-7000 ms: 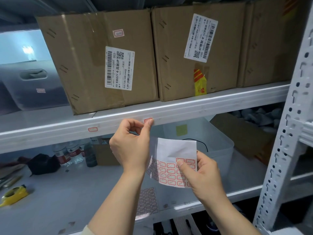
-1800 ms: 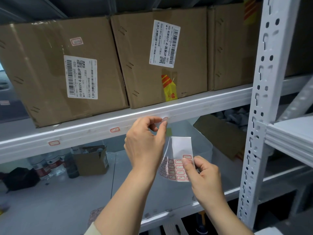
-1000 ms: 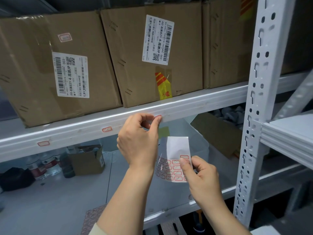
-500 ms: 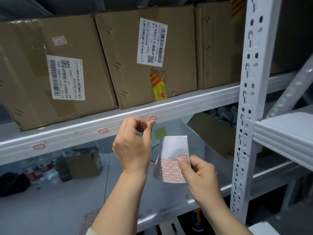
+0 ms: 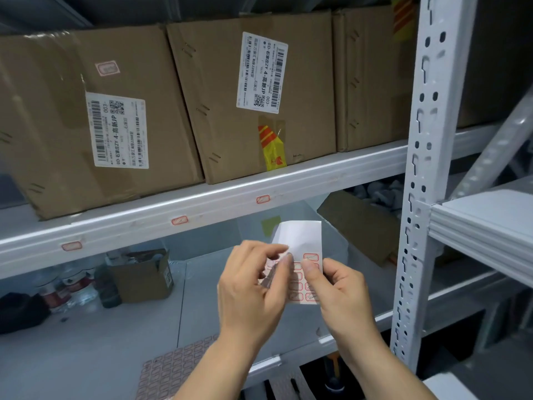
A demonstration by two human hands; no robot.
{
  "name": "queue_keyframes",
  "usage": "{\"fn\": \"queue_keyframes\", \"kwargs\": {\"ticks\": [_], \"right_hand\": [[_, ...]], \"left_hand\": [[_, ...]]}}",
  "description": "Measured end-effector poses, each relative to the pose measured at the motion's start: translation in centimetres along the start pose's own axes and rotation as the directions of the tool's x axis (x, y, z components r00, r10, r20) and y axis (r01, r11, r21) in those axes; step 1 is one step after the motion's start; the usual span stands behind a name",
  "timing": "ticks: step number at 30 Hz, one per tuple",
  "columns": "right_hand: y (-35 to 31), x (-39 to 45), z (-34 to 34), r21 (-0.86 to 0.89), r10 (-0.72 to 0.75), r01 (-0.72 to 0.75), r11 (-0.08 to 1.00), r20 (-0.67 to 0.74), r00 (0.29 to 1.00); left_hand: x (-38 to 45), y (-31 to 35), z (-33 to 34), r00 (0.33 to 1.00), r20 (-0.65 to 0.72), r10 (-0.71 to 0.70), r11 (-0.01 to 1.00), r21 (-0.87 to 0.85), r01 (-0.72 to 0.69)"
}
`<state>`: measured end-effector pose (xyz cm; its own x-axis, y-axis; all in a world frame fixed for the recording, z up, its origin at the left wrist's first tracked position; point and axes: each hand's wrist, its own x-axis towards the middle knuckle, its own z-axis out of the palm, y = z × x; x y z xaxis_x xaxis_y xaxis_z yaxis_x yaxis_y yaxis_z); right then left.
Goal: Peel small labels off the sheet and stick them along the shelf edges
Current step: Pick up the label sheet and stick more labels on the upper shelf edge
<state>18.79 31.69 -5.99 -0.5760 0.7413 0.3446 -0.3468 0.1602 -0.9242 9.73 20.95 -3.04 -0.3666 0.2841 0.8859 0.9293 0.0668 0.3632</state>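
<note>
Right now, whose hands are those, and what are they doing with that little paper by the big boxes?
There is no machine here. A person wears a camera on their head, so you see their own two hands from above. The right hand holds a label sheet, white paper with small red-framed stickers. The left hand pinches at the sheet, as if to peel one off. Three stickers already sit along the grey shelf edge; the nearest label is just above the hands. Brown cardboard boxes stand on that shelf. On the shelf below lie another sticker sheet, some bottles and a small open box.
</note>
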Motion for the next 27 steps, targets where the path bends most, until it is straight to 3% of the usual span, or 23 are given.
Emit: {"fn": "queue_keyframes", "kwargs": {"ticks": [6, 12, 18, 22, 27], "right_hand": [[-0.6, -0.3, 0.8, 0.064, -0.007, 0.004, 0.998, 0.046, 0.999], [-1.1, -0.9, 1.6, 0.092, -0.005, -0.012, 0.996, 0.185, 0.983], [-1.6, -1.5, 2.4, -0.102, -0.191, 0.205, 0.973, 0.133, 0.973], [-1.8, -1.8, 2.8, -0.110, -0.241, 0.254, 0.961, 0.118, 0.963], [-1.7, -1.9, 2.9, -0.134, -0.214, 0.226, 0.965, 0.101, 0.972]], "left_hand": [[-1.1, -0.2, -0.3, 1.000, 0.003, -0.002, 0.999, -0.051, 0.002], [-1.0, -0.3, -1.0, 0.999, -0.028, -0.034, 0.996, -0.080, 0.032], [-0.6, -0.1, -1.8, 0.994, -0.067, -0.089, 0.990, -0.116, 0.081], [-0.6, 0.0, -2.3, 0.994, -0.064, -0.094, 0.992, -0.085, 0.088], [-0.8, 0.1, -2.7, 0.983, -0.034, -0.180, 0.968, -0.182, 0.171]]}}
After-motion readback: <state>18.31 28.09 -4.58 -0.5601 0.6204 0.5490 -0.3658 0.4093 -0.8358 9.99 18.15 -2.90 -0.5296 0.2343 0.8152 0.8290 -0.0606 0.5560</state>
